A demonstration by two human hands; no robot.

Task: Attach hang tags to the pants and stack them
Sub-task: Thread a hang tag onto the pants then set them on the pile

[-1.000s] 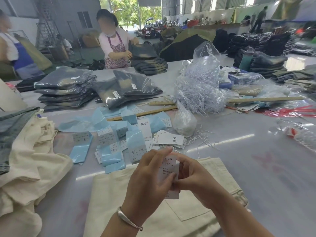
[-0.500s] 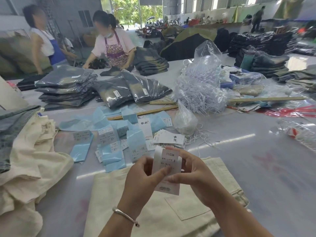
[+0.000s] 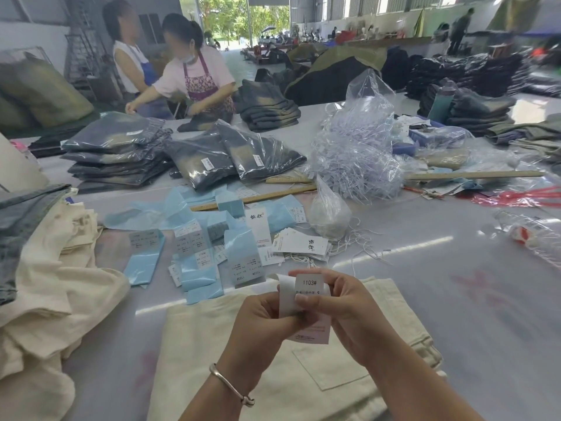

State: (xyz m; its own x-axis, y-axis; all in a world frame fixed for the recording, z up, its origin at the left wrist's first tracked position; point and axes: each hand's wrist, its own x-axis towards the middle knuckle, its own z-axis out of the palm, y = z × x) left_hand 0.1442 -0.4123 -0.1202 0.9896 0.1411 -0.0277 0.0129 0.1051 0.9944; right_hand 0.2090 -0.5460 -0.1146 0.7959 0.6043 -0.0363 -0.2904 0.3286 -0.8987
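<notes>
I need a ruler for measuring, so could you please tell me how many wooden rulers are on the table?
2: one wooden ruler behind the blue tags, another right of the string bag.

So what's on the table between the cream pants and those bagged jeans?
In the head view, blue label strips and white hang tags, then a wooden ruler.

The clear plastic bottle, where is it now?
In the head view the clear plastic bottle lies on its side at the right edge of the grey table, in front of the red plastic strips.
</notes>
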